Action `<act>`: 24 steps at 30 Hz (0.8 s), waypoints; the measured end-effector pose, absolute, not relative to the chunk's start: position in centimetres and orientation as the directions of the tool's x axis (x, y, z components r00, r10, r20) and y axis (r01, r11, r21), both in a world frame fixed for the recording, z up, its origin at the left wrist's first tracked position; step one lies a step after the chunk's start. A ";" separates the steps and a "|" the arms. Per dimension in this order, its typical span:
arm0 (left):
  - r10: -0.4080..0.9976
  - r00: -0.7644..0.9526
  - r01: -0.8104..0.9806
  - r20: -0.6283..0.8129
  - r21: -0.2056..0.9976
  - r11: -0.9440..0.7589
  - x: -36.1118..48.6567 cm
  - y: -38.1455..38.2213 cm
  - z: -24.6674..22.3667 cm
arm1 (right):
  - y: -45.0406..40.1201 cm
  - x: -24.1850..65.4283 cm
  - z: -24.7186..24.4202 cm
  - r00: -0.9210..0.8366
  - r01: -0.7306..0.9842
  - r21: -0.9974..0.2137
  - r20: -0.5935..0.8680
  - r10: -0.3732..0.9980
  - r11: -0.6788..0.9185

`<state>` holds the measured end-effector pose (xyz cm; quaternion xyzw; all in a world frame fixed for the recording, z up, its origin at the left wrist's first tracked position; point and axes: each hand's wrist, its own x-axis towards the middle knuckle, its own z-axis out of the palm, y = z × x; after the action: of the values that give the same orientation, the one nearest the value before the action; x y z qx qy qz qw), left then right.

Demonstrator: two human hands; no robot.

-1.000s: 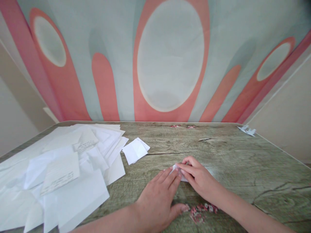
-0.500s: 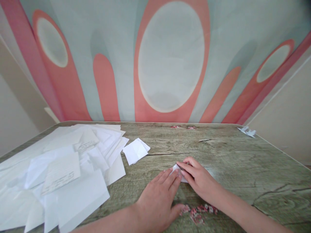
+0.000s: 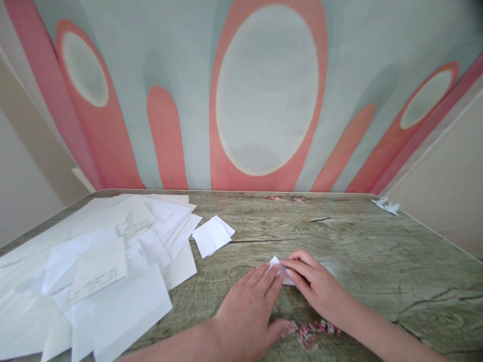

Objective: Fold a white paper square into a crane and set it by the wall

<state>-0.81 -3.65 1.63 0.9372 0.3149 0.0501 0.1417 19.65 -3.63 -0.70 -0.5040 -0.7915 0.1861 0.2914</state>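
A small folded white paper lies on the wooden-patterned table, partly covered by both hands. My left hand rests flat, its fingertips pressing on the paper's left part and its thumb apart on the table. From the right, my right hand pinches the paper's upper right edge between thumb and fingers. The paper's pointed top shows between the two hands.
Many loose white sheets cover the left side of the table. A few small white squares lie beside them. A folded paper piece sits at the far right edge. A patterned backdrop stands behind.
My right hand's fingertips have shifted slightly right and down along the paper, showing more of its pointed top. My left hand stays on the paper. The whole view has shifted a little.
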 end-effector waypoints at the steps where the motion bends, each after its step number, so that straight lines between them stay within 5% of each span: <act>1: 0.606 0.796 0.578 0.004 0.295 -0.761 -0.8 -3.6 1.6 | -3.8 19.7 -0.6 -0.328 0.686 -0.588 0.275 0.904 0.428; 24: 0.609 0.793 0.584 0.011 0.271 -0.765 -0.7 -3.7 1.6 | -4.3 19.7 0.2 -0.391 0.726 -0.482 0.297 0.871 0.490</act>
<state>-0.71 -3.65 1.55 0.9382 0.3179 0.0489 0.1278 19.73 -4.29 0.18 -0.4856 -0.8224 0.1381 0.2623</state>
